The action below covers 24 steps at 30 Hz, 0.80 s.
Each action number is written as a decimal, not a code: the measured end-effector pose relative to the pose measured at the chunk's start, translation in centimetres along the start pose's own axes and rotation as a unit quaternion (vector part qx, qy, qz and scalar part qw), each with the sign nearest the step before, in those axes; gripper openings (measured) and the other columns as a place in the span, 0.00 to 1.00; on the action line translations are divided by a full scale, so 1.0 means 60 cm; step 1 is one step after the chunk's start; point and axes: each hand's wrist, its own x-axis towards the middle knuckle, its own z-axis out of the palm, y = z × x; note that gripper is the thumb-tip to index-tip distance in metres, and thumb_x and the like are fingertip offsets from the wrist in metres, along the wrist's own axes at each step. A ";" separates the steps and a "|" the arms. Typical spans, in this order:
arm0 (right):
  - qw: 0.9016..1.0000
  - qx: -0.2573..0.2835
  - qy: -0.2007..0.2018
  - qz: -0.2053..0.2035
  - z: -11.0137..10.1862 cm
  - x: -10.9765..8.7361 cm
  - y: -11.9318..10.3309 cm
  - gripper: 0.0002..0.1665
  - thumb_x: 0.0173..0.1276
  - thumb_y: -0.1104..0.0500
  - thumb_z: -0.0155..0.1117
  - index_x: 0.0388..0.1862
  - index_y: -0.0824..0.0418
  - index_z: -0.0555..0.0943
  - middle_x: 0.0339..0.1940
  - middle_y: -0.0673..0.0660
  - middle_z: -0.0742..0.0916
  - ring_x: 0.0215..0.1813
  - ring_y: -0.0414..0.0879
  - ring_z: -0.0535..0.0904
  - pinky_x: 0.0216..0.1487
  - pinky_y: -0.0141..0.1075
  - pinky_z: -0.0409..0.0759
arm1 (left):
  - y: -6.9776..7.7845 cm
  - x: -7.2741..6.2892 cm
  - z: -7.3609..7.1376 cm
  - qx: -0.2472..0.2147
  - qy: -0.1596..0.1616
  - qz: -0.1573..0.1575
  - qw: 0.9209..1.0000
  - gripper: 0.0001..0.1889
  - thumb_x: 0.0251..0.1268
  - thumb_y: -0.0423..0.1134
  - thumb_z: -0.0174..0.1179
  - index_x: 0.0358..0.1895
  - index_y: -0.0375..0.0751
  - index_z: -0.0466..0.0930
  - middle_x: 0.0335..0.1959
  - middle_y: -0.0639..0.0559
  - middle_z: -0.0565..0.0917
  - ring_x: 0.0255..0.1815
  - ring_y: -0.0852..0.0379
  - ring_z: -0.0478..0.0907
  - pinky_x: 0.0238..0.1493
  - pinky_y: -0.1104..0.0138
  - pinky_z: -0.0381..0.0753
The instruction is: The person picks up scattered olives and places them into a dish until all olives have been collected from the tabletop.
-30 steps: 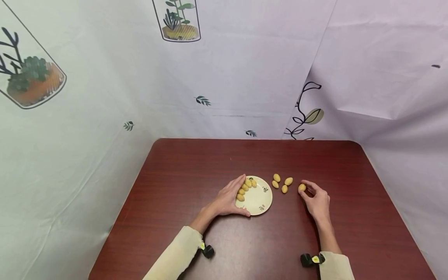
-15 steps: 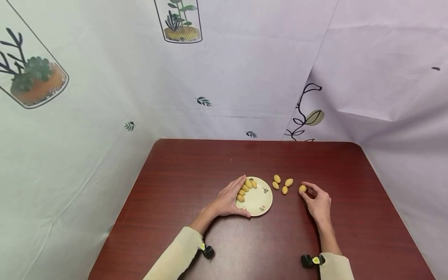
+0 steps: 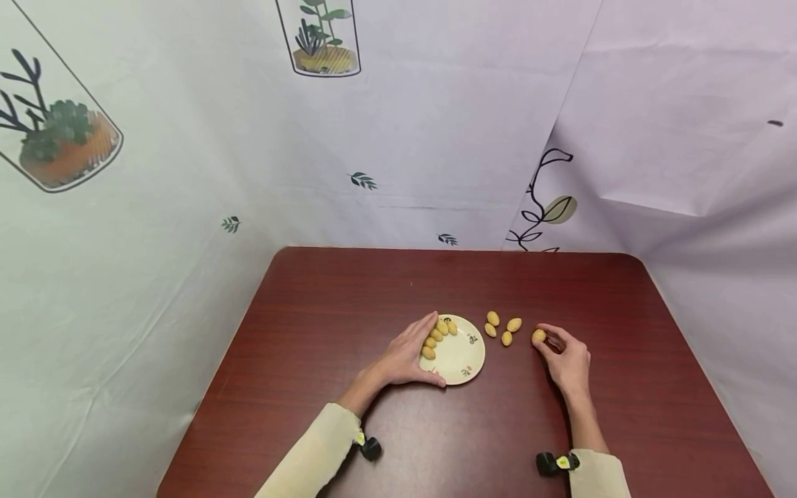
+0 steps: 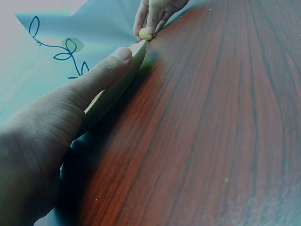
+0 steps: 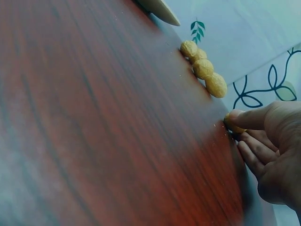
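A small round cream plate (image 3: 459, 358) with printed sprigs lies on the table. Several small yellow wrinkled ovals (image 3: 436, 335) line its left side. My left hand (image 3: 407, 354) holds the plate by its left rim, thumb along the near edge; in the left wrist view the thumb (image 4: 106, 75) lies on the rim. To the right of the plate, my right hand (image 3: 568, 360) pinches one yellow wrinkled oval (image 3: 538, 335) between thumb and fingers, at the tabletop. A loose group of matching ovals (image 3: 507, 338) sits between plate and right hand, also seen as a row (image 5: 203, 69) in the right wrist view.
The dark red wood-grain table (image 3: 349, 290) has rounded far corners. Pale cloth with plant prints (image 3: 423, 138) hangs behind and at both sides. A small black camera is strapped to each wrist.
Almost nothing differs. The whole head view has shifted very slightly; both hands, the plate and the yellow ovals keep their places.
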 end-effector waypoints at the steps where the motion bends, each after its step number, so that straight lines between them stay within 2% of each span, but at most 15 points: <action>1: 1.000 0.001 0.000 0.000 0.000 0.000 0.000 0.20 0.66 0.66 0.79 0.58 0.61 0.90 0.53 0.61 0.92 0.46 0.16 0.77 0.57 0.14 0.64 | 0.000 0.000 0.000 0.000 0.000 0.000 1.000 0.75 0.44 0.68 0.82 0.88 0.39 0.42 0.88 0.44 0.51 0.86 0.46 0.52 0.78 0.47 0.64; 9: 1.000 -0.001 0.002 0.001 -0.001 -0.003 -0.004 0.20 0.66 0.66 0.79 0.57 0.61 0.90 0.53 0.62 0.92 0.49 0.22 0.81 0.52 0.13 0.67 | 0.001 0.000 0.000 0.002 -0.001 -0.004 1.000 0.75 0.44 0.68 0.82 0.88 0.40 0.42 0.88 0.45 0.51 0.86 0.47 0.52 0.79 0.48 0.63; 17: 1.000 0.013 0.013 0.000 0.002 -0.005 -0.005 0.19 0.65 0.67 0.80 0.56 0.61 0.90 0.51 0.62 0.92 0.45 0.14 0.76 0.52 0.13 0.68 | 0.003 -0.001 -0.001 0.004 -0.008 -0.010 1.000 0.75 0.44 0.68 0.82 0.88 0.39 0.41 0.89 0.46 0.50 0.86 0.47 0.50 0.80 0.49 0.61; 24: 0.999 0.028 0.029 -0.010 0.006 -0.005 -0.002 0.19 0.63 0.69 0.81 0.54 0.64 0.90 0.49 0.64 0.92 0.43 0.12 0.76 0.48 0.13 0.71 | 0.004 -0.001 -0.003 0.004 -0.007 -0.009 1.000 0.75 0.44 0.68 0.82 0.88 0.40 0.42 0.88 0.45 0.50 0.86 0.46 0.51 0.79 0.47 0.62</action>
